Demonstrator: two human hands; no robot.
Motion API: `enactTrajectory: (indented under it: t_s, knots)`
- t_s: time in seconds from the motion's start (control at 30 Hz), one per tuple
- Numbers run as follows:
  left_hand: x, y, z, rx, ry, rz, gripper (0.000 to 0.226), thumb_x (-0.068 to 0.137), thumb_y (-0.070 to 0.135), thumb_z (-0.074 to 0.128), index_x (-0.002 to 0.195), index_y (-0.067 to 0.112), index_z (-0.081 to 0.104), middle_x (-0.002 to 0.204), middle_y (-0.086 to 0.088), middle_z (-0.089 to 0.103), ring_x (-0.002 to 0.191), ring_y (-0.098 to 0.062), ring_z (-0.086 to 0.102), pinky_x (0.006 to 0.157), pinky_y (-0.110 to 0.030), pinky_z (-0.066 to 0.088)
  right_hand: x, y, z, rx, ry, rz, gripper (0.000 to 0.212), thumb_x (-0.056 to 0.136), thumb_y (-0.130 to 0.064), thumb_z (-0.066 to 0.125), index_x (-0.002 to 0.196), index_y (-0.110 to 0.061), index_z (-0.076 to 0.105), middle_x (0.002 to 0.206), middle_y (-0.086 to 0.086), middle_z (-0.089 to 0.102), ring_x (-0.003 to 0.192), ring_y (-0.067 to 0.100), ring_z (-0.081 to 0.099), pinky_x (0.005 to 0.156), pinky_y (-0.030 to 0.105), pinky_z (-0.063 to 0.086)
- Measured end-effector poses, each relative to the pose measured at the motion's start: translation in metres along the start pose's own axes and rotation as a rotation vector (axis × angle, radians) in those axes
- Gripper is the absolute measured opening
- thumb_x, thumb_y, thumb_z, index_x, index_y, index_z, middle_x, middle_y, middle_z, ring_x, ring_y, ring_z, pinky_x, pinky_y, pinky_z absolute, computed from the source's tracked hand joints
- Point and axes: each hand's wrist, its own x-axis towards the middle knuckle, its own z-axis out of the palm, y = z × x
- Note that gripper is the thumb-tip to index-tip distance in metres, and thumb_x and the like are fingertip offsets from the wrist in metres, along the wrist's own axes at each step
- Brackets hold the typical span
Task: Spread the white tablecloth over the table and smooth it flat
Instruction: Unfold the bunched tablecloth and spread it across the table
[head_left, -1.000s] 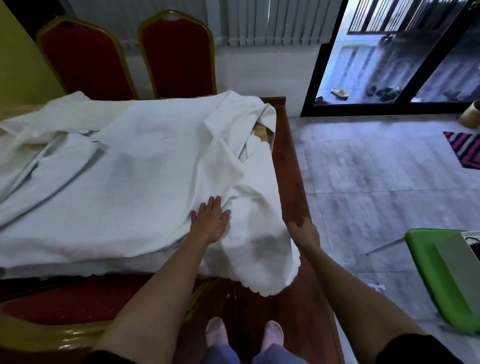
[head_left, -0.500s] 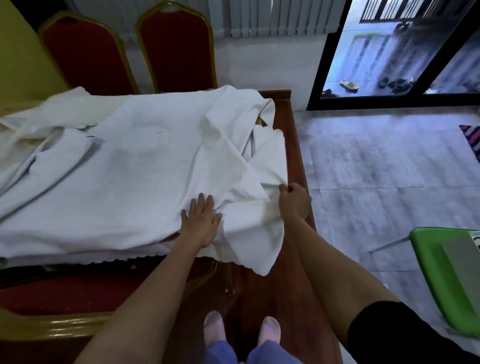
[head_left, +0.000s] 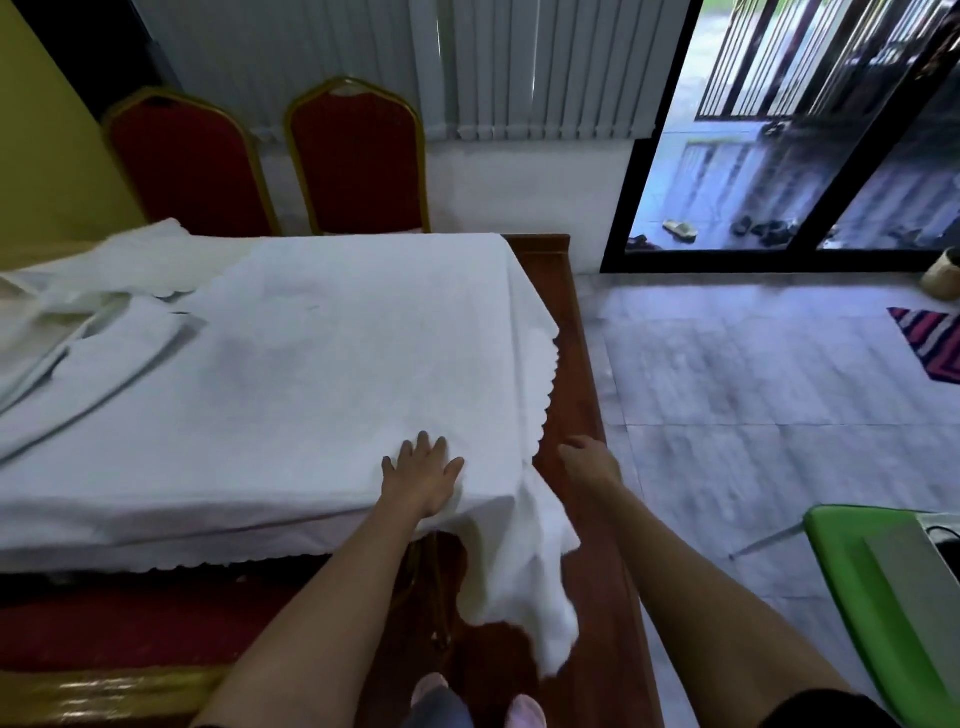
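The white tablecloth (head_left: 322, 374) lies over the table, flat across its right half. At the far left it is still bunched in folds (head_left: 93, 322). Its near right corner (head_left: 524, 571) hangs down in a loose flap with a scalloped edge. My left hand (head_left: 423, 480) rests palm down on the cloth near that corner, fingers spread. My right hand (head_left: 589, 465) hovers just right of the cloth's edge, over brown wood (head_left: 576, 364), fingers loosely bent with nothing in them.
Two red chairs with gold frames (head_left: 358, 161) stand behind the table against the wall. A red padded seat (head_left: 130, 623) sits in front of me under the table's near edge. A green chair (head_left: 893, 587) stands at the right on the tiled floor (head_left: 753, 415).
The crumpled fold on the right side has been pulled out flat over the right edge. My right hand has let go of the cloth and moved off it; my left hand stays pressed down.
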Motion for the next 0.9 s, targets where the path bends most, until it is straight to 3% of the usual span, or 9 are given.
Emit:
enactTrajectory:
  t_s: [0.1, 0.2, 0.27, 0.37, 0.5, 0.7, 0.9]
  knots:
    - [0.001, -0.004, 0.001, -0.006, -0.02, -0.016, 0.054, 0.099, 0.047, 0.02, 0.149, 0.028, 0.011, 0.161, -0.006, -0.005, 0.146, -0.034, 0.0, 0.114, -0.058, 0.013, 0.002, -0.036, 0.021, 0.057, -0.059, -0.098, 0.041, 0.098, -0.024, 0.046, 0.135, -0.008, 0.052, 0.137, 0.01, 0.056, 0.125, 0.028, 0.052, 0.103, 0.034, 0.04]
    - [0.003, -0.009, 0.001, -0.035, -0.052, 0.006, 0.056, 0.099, 0.047, 0.023, 0.15, 0.031, 0.007, 0.161, -0.004, -0.009, 0.147, -0.034, -0.005, 0.115, -0.056, 0.014, 0.0, -0.048, 0.048, 0.099, -0.201, -0.077, 0.058, 0.098, -0.038, 0.045, 0.146, -0.008, 0.035, 0.149, 0.014, 0.041, 0.133, 0.03, 0.043, 0.111, 0.04, 0.035]
    - [0.004, -0.015, -0.001, -0.038, -0.048, 0.038, 0.057, 0.099, 0.047, 0.025, 0.15, 0.03, 0.008, 0.161, -0.003, -0.007, 0.148, -0.032, -0.003, 0.116, -0.052, 0.016, 0.001, -0.049, 0.066, -0.124, -0.144, -0.094, 0.067, 0.099, -0.036, 0.045, 0.154, -0.016, 0.011, 0.159, 0.015, 0.017, 0.143, 0.035, 0.027, 0.113, 0.045, 0.027]
    - [0.0, -0.026, -0.003, -0.005, -0.03, 0.043, 0.059, 0.099, 0.044, 0.026, 0.151, 0.027, 0.004, 0.161, 0.0, -0.007, 0.148, -0.025, -0.002, 0.117, -0.048, 0.015, -0.003, -0.052, 0.087, -0.643, -0.003, -0.372, 0.063, 0.103, -0.031, 0.031, 0.154, -0.017, -0.005, 0.162, 0.006, -0.01, 0.149, 0.03, -0.002, 0.117, 0.054, 0.012]
    - [-0.018, -0.046, -0.002, 0.015, -0.014, 0.013, 0.059, 0.1, 0.04, 0.026, 0.151, 0.022, 0.004, 0.161, -0.001, -0.005, 0.148, -0.024, 0.0, 0.117, -0.05, 0.014, -0.012, -0.067, 0.11, -0.848, -0.083, -0.412, 0.06, 0.104, -0.033, 0.02, 0.152, -0.008, -0.006, 0.162, 0.007, -0.009, 0.149, 0.026, -0.006, 0.118, 0.052, 0.006]
    - [-0.034, -0.101, -0.019, -0.05, 0.035, -0.084, 0.059, 0.098, 0.038, 0.028, 0.148, 0.009, 0.017, 0.158, -0.007, 0.013, 0.143, -0.024, 0.019, 0.112, -0.048, 0.022, -0.034, -0.106, 0.136, -0.923, -0.154, -0.5, 0.058, 0.104, -0.031, 0.02, 0.153, -0.009, -0.003, 0.163, 0.003, -0.006, 0.15, 0.023, -0.006, 0.118, 0.051, 0.007]
    - [-0.057, -0.194, -0.049, -0.038, 0.117, -0.146, 0.063, 0.1, 0.04, 0.027, 0.151, 0.01, 0.005, 0.161, -0.007, 0.001, 0.148, -0.025, 0.004, 0.118, -0.048, 0.008, -0.078, -0.173, 0.198, -0.889, -0.134, -0.581, 0.058, 0.103, -0.032, 0.02, 0.153, -0.011, 0.0, 0.163, 0.001, -0.005, 0.149, 0.021, -0.006, 0.118, 0.049, 0.009]
